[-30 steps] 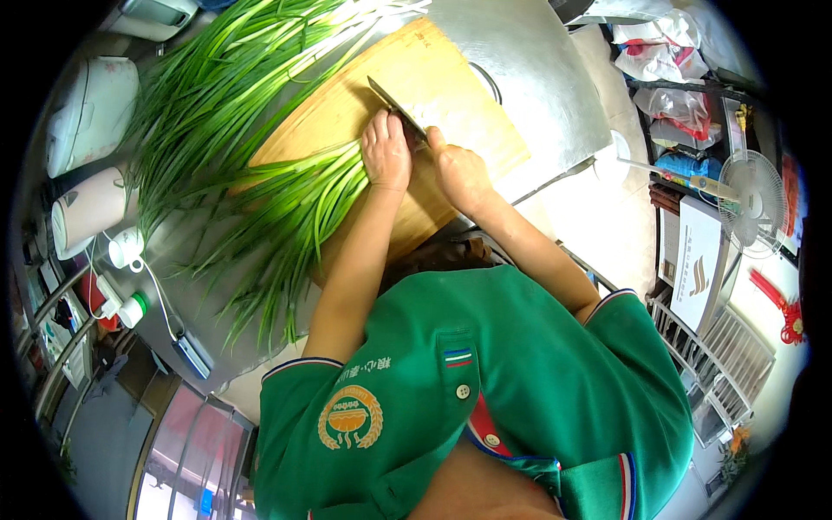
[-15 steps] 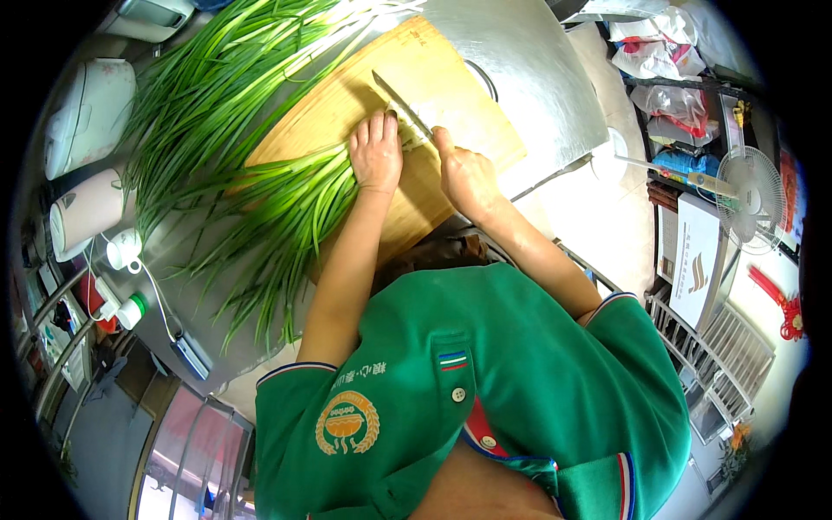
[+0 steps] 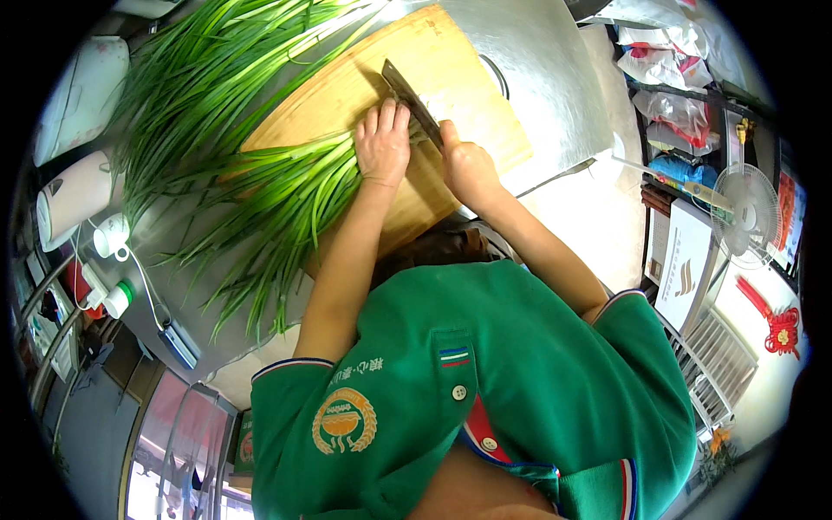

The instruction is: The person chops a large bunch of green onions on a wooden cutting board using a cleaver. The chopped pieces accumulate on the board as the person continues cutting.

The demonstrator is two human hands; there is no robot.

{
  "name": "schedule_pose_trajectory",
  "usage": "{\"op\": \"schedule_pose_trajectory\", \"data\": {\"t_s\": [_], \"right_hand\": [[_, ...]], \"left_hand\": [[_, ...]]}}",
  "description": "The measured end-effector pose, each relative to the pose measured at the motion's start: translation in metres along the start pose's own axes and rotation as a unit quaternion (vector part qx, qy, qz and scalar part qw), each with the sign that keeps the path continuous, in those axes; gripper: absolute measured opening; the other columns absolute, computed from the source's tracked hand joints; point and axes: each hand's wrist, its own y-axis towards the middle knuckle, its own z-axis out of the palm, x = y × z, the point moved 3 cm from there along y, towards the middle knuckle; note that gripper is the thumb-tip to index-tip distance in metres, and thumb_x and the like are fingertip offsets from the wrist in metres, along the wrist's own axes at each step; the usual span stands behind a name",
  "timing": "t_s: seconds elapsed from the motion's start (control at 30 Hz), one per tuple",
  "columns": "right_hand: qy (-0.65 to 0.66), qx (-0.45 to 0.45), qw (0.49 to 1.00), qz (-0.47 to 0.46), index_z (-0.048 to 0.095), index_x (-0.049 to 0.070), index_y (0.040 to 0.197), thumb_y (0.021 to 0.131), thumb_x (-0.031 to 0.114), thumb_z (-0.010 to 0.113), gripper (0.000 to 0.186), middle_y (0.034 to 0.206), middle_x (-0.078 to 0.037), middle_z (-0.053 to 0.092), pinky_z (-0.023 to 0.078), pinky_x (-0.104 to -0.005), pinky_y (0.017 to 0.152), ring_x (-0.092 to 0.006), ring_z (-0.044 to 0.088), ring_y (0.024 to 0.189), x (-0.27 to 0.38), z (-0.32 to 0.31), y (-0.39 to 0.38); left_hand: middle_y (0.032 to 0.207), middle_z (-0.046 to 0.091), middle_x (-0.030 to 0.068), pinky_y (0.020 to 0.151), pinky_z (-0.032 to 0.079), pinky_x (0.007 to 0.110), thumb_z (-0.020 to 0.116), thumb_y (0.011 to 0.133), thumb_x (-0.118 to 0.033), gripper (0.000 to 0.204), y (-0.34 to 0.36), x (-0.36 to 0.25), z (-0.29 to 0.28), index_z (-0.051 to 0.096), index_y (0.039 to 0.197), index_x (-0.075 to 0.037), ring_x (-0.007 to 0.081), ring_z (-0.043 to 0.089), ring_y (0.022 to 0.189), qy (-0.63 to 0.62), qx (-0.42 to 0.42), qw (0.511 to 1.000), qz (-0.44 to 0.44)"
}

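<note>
On the wooden cutting board [image 3: 451,61], my left hand [image 3: 383,146] presses down on a bunch of chives [image 3: 303,178], its fingers bent over the pale stalk ends. The long green leaves trail left past the board's edge. My right hand [image 3: 468,172] grips a kitchen knife [image 3: 412,101], with its blade pointing away to the upper left, just right of my left fingertips. Small pale cut pieces lie by the blade, partly hidden by the hands. A larger heap of chives [image 3: 204,95] spreads over the far left of the board and the counter.
The board rests on a metal counter [image 3: 550,104]. Along the left stand a white lidded container [image 3: 82,100], a pale canister [image 3: 78,199], a white cup [image 3: 110,236] and cables. At the right are a fan [image 3: 745,212] and a shelf with plastic bags [image 3: 659,65].
The knife's blade has tilted, now showing its broad dark side beside my left fingers. Both hands remain at the stalk ends. The whole view has shifted slightly.
</note>
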Motion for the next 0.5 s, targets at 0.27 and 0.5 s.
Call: {"op": "schedule_pose_trajectory", "data": {"t_s": [0.27,0.5], "right_hand": [[-0.047,0.018,0.998,-0.029,0.044,0.001,0.120,0.081,-0.001,0.048,0.040,0.065,-0.019,0.062,0.048,-0.0449,0.054,-0.0363,0.062,0.061,0.011,-0.019,0.002],[-0.065,0.029,0.997,-0.020,0.044,0.002,0.122,0.078,-0.002,0.047,0.044,0.066,-0.017,0.062,0.049,-0.0430,0.055,-0.0345,0.062,0.061,0.006,-0.011,-0.006]], "left_hand": [[0.112,0.059,0.0061,0.085,0.043,0.037,0.060,0.079,-0.013,0.027,0.001,0.005,-0.001,0.058,0.105,-0.009,0.0242,0.055,0.100,-0.019,-0.015,1.000,-0.018],[0.110,0.060,0.0084,0.082,0.043,0.038,0.058,0.081,-0.013,0.018,0.004,0.002,-0.002,0.058,0.098,-0.007,0.0256,0.056,0.097,-0.019,-0.019,1.000,-0.016]]}}
